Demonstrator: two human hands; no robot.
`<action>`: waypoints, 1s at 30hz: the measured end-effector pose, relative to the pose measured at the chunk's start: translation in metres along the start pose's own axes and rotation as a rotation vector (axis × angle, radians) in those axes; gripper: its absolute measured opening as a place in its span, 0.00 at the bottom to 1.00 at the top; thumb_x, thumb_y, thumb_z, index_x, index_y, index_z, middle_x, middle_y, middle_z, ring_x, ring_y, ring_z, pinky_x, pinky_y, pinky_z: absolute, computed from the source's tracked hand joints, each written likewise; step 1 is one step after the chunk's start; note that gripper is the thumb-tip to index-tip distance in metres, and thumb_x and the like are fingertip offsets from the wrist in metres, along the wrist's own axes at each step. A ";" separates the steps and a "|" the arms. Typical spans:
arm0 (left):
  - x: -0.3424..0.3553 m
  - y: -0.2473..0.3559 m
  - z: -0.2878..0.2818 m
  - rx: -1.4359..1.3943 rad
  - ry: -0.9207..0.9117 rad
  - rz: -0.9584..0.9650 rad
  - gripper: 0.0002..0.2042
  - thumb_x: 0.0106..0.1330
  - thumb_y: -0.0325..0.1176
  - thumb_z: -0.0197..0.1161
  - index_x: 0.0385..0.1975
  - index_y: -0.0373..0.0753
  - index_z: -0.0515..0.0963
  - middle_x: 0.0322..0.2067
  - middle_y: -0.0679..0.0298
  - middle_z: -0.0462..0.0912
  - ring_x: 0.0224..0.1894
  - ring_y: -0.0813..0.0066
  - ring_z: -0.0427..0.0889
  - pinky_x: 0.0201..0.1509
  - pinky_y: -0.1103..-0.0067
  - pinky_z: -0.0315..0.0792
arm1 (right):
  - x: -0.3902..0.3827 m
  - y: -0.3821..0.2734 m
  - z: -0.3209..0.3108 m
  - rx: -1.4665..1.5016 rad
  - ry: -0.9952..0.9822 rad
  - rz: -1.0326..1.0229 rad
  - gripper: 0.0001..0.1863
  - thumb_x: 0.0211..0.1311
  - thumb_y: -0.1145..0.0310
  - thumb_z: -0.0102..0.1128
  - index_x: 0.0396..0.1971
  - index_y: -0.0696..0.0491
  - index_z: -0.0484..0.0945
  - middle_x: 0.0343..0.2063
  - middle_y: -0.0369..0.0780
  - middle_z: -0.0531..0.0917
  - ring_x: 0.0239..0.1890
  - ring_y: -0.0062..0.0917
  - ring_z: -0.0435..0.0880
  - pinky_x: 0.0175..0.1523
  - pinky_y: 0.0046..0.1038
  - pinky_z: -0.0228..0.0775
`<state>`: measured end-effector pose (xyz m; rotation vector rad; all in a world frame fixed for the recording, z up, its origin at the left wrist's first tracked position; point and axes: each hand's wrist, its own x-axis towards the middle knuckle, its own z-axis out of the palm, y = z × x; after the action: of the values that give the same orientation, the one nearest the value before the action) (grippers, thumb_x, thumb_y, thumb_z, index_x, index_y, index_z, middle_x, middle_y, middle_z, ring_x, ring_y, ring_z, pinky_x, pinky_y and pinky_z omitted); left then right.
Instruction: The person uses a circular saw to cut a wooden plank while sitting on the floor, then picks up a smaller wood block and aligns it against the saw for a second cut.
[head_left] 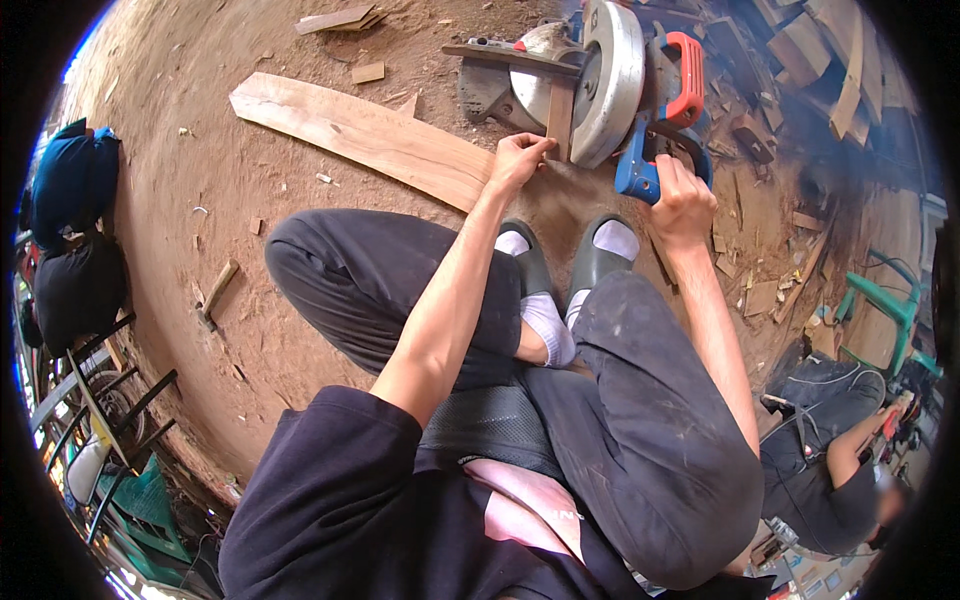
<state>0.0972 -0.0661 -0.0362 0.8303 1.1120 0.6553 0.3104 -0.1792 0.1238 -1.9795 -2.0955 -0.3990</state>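
Observation:
My left hand [522,160] pinches a narrow wooden piece [560,118] that lies across the saw, beside its round blade guard [612,85]. My right hand [683,200] is closed around the blue handle [636,168] of this cut-off saw, below a red-orange carrying handle [688,80]. A long pale board [340,135] lies on the dirt to the left of the saw, its near end by my left wrist. My sandalled feet are just below the saw, between my bent legs.
A hammer [221,290] and wood scraps lie on the dirt [200,350]. Offcuts [800,55] pile at upper right. Dark bundles [75,290] and metal racks stand left. At right are a green plastic chair [890,320] and another person [840,480] working among cables.

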 end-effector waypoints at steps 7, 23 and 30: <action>-0.003 0.002 0.003 0.079 0.011 -0.027 0.12 0.68 0.43 0.72 0.33 0.39 0.88 0.27 0.72 0.84 0.28 0.87 0.77 0.32 0.85 0.71 | 0.001 -0.004 -0.006 -0.016 -0.042 0.017 0.06 0.58 0.71 0.56 0.36 0.51 0.76 0.30 0.39 0.84 0.33 0.35 0.88 0.36 0.37 0.78; -0.001 0.001 0.004 0.053 0.041 -0.019 0.14 0.67 0.42 0.72 0.30 0.35 0.85 0.24 0.68 0.84 0.23 0.84 0.79 0.27 0.81 0.76 | -0.003 0.000 0.002 -0.039 -0.017 -0.004 0.10 0.56 0.70 0.59 0.39 0.51 0.78 0.30 0.38 0.84 0.31 0.34 0.88 0.36 0.36 0.78; -0.003 0.004 0.002 0.160 0.029 0.041 0.14 0.69 0.42 0.70 0.33 0.36 0.87 0.24 0.70 0.82 0.24 0.85 0.78 0.27 0.82 0.73 | -0.002 0.001 0.001 -0.030 -0.018 0.000 0.10 0.55 0.70 0.59 0.39 0.51 0.77 0.30 0.39 0.84 0.32 0.36 0.87 0.36 0.37 0.78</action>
<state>0.0977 -0.0667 -0.0310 0.9850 1.1876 0.6202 0.3118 -0.1809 0.1220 -2.0072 -2.1126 -0.4167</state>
